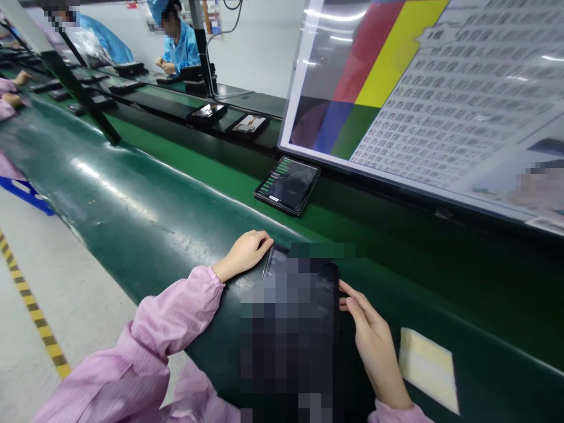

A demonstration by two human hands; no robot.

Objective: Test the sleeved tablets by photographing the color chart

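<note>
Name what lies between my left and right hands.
In the head view, a dark tablet-like device, partly pixelated, lies between your left hand and right hand.

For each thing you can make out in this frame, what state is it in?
Near tablet, between both hands; screen state hidden by blurring
Left hand, at near tablet's far left corner, fingers bent
Right hand, at near tablet's right edge, fingers bent
Lit tablet, lying flat, screen on with green lines
Pad, lying flat
Panel, raised, showing colour blocks and text
</note>
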